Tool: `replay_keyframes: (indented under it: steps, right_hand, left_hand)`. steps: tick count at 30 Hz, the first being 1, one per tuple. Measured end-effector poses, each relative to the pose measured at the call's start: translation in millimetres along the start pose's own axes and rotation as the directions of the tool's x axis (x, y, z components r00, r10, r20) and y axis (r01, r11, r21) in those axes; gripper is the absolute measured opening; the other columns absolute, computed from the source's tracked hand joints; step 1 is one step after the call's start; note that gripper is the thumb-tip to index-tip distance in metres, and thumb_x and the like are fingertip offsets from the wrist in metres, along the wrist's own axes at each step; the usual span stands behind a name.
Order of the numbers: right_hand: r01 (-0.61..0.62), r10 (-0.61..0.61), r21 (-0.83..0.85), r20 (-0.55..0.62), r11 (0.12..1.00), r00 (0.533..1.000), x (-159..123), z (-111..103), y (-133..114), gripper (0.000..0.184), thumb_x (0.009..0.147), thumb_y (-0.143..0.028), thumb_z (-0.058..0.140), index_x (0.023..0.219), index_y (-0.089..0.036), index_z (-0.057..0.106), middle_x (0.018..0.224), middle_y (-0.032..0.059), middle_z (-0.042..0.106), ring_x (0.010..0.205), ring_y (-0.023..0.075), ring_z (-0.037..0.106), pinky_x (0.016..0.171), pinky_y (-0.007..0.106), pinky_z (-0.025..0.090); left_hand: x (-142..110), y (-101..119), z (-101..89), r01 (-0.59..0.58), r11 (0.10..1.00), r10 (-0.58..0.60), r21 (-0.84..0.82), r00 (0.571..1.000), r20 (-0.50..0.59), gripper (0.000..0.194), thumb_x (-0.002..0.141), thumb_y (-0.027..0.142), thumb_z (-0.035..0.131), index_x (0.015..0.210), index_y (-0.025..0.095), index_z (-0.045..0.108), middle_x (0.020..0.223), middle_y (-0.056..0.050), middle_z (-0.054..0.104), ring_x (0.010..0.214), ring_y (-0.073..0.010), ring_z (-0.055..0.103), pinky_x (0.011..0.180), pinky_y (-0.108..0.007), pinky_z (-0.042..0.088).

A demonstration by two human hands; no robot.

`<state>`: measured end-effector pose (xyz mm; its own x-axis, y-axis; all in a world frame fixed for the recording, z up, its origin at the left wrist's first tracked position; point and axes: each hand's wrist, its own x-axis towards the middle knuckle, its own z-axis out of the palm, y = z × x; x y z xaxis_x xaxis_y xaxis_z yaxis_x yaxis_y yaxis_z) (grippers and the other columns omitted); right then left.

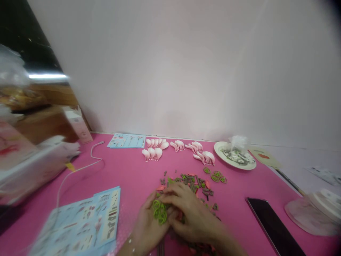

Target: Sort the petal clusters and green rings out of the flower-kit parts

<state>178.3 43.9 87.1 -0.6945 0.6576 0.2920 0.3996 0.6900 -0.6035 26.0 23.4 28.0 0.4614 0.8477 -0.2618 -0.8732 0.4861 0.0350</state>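
Several green ring-shaped plastic pieces lie in the upturned, cupped palm of my left hand. From the right, my right hand reaches across with bent fingers, its fingertips touching the edge of these rings. What its closed fingers and thumb hold, if anything, is hidden. Just beyond both hands spreads a loose heap of small brown, green and coral-red pieces; more of them show under my right wrist. A few more green rings rest on the pink table to the right of the heap.
Pale pink petal pieces lie in groups near the wall. Printed sheets and a white cable are on the left. A plate with scraps, a dark phone and a blurred translucent container stand right.
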Motion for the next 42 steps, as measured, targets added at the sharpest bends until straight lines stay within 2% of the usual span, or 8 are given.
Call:
replay_keyframes:
  steps: [10,18,21,26,30,32,37,42]
  right_hand:
    - [0.010,-0.011,-0.021,-0.036,1.000,0.999,1.0,6.3,0.7,0.033,0.072,0.000,0.059,0.098,-0.021,0.062,0.098,0.0036,0.062,0.101,0.0193,0.051,0.102,0.039,0.035]
    - [0.036,-0.037,-0.022,-0.060,0.999,0.997,3.2,9.9,-2.5,0.036,0.073,-0.001,0.056,0.100,-0.022,0.064,0.100,0.0036,0.061,0.103,0.0197,0.052,0.100,0.039,0.038]
    - [0.044,-0.038,0.032,-0.171,0.999,0.984,3.6,-0.6,-1.5,0.031,0.078,-0.006,0.058,0.103,-0.024,0.065,0.108,0.0052,0.061,0.107,0.0204,0.053,0.096,0.038,0.042]
    - [-0.035,0.033,0.006,-0.545,0.999,0.838,-8.1,-39.5,1.7,0.015,0.088,-0.013,0.055,0.093,-0.022,0.066,0.096,0.0045,0.066,0.095,0.0183,0.060,0.084,0.033,0.047]
    - [-0.124,0.078,-0.023,-0.657,0.992,0.750,-23.0,-63.3,-1.9,0.010,0.088,-0.016,0.057,0.089,-0.023,0.065,0.091,0.0030,0.067,0.092,0.0185,0.063,0.081,0.031,0.048]
    - [-0.173,0.105,-0.042,-0.648,0.984,0.755,-28.3,-67.1,-2.4,0.009,0.088,-0.018,0.058,0.089,-0.023,0.066,0.089,0.0024,0.068,0.089,0.0183,0.063,0.080,0.030,0.048]
    - [-0.366,0.296,-0.095,-0.420,0.926,0.858,-41.9,-60.1,10.6,0.011,0.086,-0.017,0.055,0.084,-0.020,0.066,0.084,0.0036,0.067,0.081,0.0185,0.061,0.074,0.030,0.046]
    - [-0.585,0.537,-0.249,-0.236,0.772,0.810,-70.4,-50.2,24.6,0.018,0.078,-0.006,0.052,0.079,-0.018,0.066,0.079,0.0035,0.066,0.075,0.0175,0.058,0.066,0.026,0.039]
  left_hand:
    - [-1.3,-0.9,9.6,0.009,0.997,-0.009,-0.080,1.000,0.000,0.054,0.100,0.032,0.024,0.085,0.007,0.069,0.074,-0.009,0.073,0.071,-0.0140,0.069,0.074,-0.027,0.052]
    - [-0.4,-2.1,-1.5,0.001,0.999,0.000,-0.037,0.999,0.033,0.044,0.099,0.029,0.031,0.091,0.008,0.069,0.083,-0.010,0.075,0.076,-0.0139,0.069,0.075,-0.026,0.053]
    - [-0.7,3.9,-1.8,-0.064,0.997,0.066,0.040,0.997,-0.045,0.038,0.098,0.024,0.034,0.094,0.009,0.069,0.090,-0.011,0.075,0.080,-0.0165,0.070,0.073,-0.029,0.056]
    - [-3.8,28.3,3.9,-0.283,0.959,0.279,0.026,0.921,-0.273,0.034,0.097,0.020,0.035,0.106,0.009,0.066,0.094,-0.015,0.073,0.097,-0.0208,0.068,0.085,-0.036,0.057]
    - [-7.7,41.4,3.7,-0.320,0.940,0.285,-0.119,0.927,-0.245,0.032,0.097,0.017,0.034,0.099,0.013,0.066,0.084,-0.010,0.069,0.079,-0.0130,0.066,0.070,-0.025,0.058]
    - [-8.6,41.8,2.4,-0.301,0.940,0.267,-0.163,0.943,-0.200,0.033,0.097,0.017,0.032,0.094,0.014,0.065,0.079,-0.007,0.064,0.067,-0.0104,0.060,0.058,-0.021,0.053]
    - [-8.3,36.7,2.0,-0.298,0.934,0.270,-0.195,0.950,-0.160,0.028,0.096,0.015,0.032,0.087,0.013,0.059,0.075,-0.003,0.055,0.059,-0.0083,0.050,0.050,-0.018,0.044]
    - [-9.6,38.2,2.4,-0.293,0.936,0.270,-0.196,0.953,-0.138,0.025,0.095,0.012,0.033,0.083,0.015,0.055,0.072,-0.001,0.051,0.058,-0.0086,0.048,0.050,-0.018,0.043]
